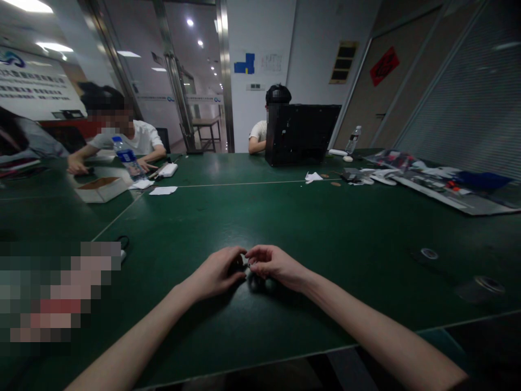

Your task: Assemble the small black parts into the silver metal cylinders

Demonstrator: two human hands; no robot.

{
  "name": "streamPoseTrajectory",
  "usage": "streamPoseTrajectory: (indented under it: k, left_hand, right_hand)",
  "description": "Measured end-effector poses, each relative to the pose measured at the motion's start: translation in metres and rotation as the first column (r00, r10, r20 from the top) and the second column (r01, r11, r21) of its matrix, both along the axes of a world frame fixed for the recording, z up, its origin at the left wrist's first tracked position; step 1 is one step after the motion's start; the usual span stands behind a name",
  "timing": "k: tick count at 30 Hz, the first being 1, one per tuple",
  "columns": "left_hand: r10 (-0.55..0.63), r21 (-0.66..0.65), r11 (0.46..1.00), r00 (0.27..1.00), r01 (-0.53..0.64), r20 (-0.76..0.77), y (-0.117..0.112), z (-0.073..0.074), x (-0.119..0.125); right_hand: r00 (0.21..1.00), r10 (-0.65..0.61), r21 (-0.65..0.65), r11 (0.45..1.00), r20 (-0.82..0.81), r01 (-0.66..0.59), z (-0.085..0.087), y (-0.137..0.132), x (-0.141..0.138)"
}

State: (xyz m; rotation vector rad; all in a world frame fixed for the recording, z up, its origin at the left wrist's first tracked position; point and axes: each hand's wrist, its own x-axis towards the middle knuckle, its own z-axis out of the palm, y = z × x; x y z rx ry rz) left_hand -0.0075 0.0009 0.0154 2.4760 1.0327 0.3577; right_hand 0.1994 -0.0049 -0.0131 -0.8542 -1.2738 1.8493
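Observation:
Both my hands meet low over the green table (285, 217), just in front of me. My left hand (220, 270) is closed, its fingertips pinched round a small dark object (244, 264) that I cannot make out. My right hand (272, 264) is closed too, its fingers curled and pinching the same small thing from the other side. The fingertips of the two hands touch. A dark shadow or small item lies on the table right under them.
A person sits at the far left by a water bottle (126, 157) and an open cardboard box (101, 188). Another person sits behind a black monitor (301, 133). Papers (163, 190), a second bottle (353, 140) and clutter (427, 179) lie at the back right. Two tape rolls (429, 253) lie right.

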Motion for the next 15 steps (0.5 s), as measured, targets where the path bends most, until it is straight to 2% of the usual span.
streamPoseTrajectory:
  k: [5,7,9,11,13,15]
  left_hand:
    - [-0.015,-0.012,1.000,1.000,0.015,0.008,0.000,0.001,0.000]
    - [-0.020,-0.008,1.000,1.000,0.020,0.014,0.000,0.002,0.000]
    - [-0.018,-0.005,1.000,1.000,0.018,0.017,0.000,0.002,0.001]
    - [-0.016,-0.007,1.000,1.000,0.016,0.014,0.000,0.002,0.001]
    - [-0.009,-0.011,1.000,1.000,0.009,0.011,0.000,0.002,0.001]
    - [0.000,-0.026,1.000,1.000,0.000,0.007,0.000,0.002,0.000]
  right_hand:
    - [0.991,0.009,0.082,0.996,0.134,-0.020,-0.001,0.001,0.000]
    - [0.963,0.003,0.193,0.980,0.268,-0.056,0.001,0.000,-0.001]
    - [0.908,-0.079,0.404,0.909,0.412,-0.104,0.006,-0.003,0.000]
    - [0.850,-0.198,0.604,0.780,0.488,-0.165,0.012,-0.009,0.004]
    - [0.812,-0.301,0.710,0.679,0.501,-0.186,0.019,-0.015,0.017]
    - [0.763,-0.410,0.753,0.641,0.501,-0.149,0.026,-0.020,0.040]
